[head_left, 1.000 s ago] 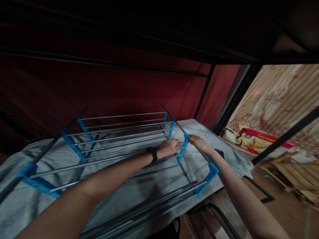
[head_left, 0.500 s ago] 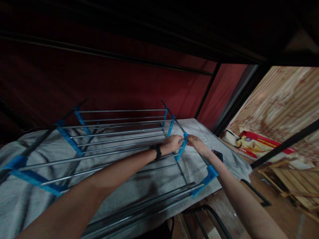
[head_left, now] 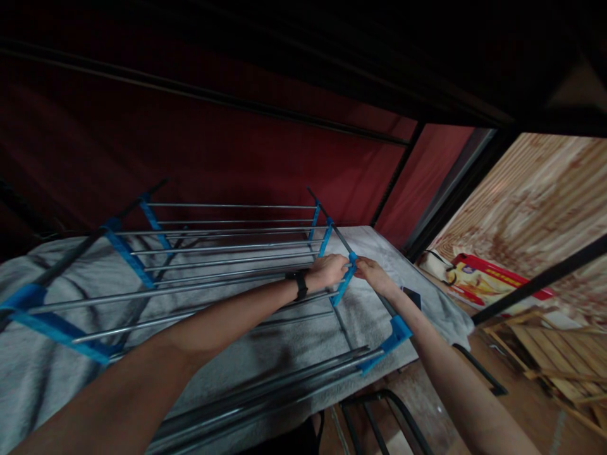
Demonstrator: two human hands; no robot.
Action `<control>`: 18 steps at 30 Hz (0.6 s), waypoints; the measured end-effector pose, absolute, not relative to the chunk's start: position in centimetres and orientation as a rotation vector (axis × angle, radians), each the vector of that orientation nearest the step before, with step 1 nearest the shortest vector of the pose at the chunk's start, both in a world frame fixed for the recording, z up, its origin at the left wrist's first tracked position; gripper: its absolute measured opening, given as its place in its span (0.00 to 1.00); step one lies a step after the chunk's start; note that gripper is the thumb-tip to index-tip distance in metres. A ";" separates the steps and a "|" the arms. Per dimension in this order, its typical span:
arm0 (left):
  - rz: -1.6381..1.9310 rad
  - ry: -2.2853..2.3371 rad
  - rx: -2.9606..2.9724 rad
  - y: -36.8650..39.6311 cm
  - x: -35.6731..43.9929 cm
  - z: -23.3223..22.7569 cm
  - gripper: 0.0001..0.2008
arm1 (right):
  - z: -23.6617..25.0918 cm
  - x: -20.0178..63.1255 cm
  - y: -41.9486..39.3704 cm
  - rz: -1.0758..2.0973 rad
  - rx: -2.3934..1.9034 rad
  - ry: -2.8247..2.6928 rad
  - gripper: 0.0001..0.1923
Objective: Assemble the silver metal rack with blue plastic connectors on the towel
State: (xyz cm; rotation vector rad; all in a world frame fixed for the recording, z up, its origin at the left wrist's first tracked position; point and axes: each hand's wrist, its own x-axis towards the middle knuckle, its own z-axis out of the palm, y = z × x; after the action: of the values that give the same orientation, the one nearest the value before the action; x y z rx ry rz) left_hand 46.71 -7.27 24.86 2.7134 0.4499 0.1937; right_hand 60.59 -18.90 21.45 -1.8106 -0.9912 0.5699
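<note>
A rack of thin silver rods and blue plastic brackets lies on its side on a grey blanket. My left hand, with a black watch at the wrist, is closed around a rod end at a blue bracket on the rack's right side. On the outer side of that bracket, my right hand has its fingers curled against it and the dark side pole. Its fingertips are partly hidden. Nearer to me is another blue bracket, beneath the right forearm.
Several loose metal tubes lie along the blanket's front edge. A dark phone rests beyond my right forearm. Black frame bars rise around the bed. On the floor to the right are a red and yellow box and wooden slats.
The view has shifted slightly, so the rack's left side sits a little further left and higher. Both hands keep their places at the same bracket.
</note>
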 end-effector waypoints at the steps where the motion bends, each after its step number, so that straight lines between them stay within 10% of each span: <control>1: 0.191 0.443 2.718 -7.3 46.7 24.8 0.14 | 21.5 60.6 -18.9 0.572 -1.812 -0.981 0.24; 18: 0.166 0.415 2.736 -6.9 46.3 24.5 0.13 | 22.5 59.5 -18.8 0.616 -1.770 -0.843 0.19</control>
State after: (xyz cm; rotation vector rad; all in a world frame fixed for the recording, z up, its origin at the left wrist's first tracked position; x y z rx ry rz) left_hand 46.25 -6.88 24.48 2.7363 0.4155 0.1656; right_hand 59.46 -18.77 22.45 -1.7696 -0.8425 0.6162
